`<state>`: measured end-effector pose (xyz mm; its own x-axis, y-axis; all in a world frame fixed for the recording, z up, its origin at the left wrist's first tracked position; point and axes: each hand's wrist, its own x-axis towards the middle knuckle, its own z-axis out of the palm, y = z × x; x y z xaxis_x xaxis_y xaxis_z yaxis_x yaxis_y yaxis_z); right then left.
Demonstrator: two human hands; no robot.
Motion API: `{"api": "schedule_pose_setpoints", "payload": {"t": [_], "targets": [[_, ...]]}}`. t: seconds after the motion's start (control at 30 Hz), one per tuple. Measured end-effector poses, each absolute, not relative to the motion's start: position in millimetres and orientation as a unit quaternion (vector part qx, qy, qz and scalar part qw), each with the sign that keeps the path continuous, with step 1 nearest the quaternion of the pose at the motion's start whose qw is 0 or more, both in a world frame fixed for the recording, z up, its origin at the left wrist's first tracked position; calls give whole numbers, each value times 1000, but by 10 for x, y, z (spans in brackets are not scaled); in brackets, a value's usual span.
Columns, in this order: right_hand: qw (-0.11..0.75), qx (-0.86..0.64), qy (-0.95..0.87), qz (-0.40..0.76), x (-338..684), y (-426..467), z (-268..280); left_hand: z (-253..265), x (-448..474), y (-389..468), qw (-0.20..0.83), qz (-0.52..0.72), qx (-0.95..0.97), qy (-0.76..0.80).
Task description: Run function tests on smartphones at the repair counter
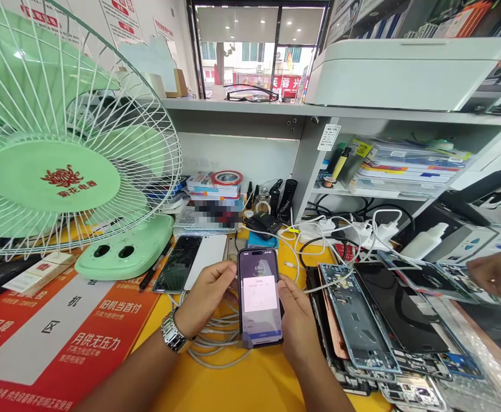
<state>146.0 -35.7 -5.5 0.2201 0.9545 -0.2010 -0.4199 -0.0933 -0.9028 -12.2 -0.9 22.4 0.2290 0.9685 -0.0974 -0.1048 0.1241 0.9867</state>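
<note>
Note phone (259,300) with long axis running near to far, directly between left hand (210,294), grasping far left edge, and right hand (297,315), grasping right edge.

The smartphone (259,320) has a smooth, glassy screen; the wristwatch (174,332) is polished metal. The electric fan (53,171) pairs smooth green plastic with thin wire. Clear plastic sheeting (486,366) looks crinkled and glossy, the coiled cable (216,331) smooth.
</note>
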Motion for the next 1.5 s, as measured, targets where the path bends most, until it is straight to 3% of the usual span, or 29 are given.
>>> {"api": "schedule_pose_setpoints", "payload": {"t": [0.43, 0.77, 0.97, 1.2, 1.5], "targets": [[623, -480, -320, 528, 1470, -399, -71, 202, -104, -26, 591, 450, 495, 451], [647, -493, -255, 523, 1465, -389, -89, 193, -108, -33, 583, 498, 460, 448], [622, -504, -340, 493, 1482, -430, -50, 208, -106, -25, 598, 503, 428, 455], [608, -533, -450, 379, 1495, -469, 3, 216, -82, -14, 625, 507, 370, 464], [618, -532, -413, 406, 1494, -450, 13, 237, -91, -21, 653, 495, 359, 446]]}}
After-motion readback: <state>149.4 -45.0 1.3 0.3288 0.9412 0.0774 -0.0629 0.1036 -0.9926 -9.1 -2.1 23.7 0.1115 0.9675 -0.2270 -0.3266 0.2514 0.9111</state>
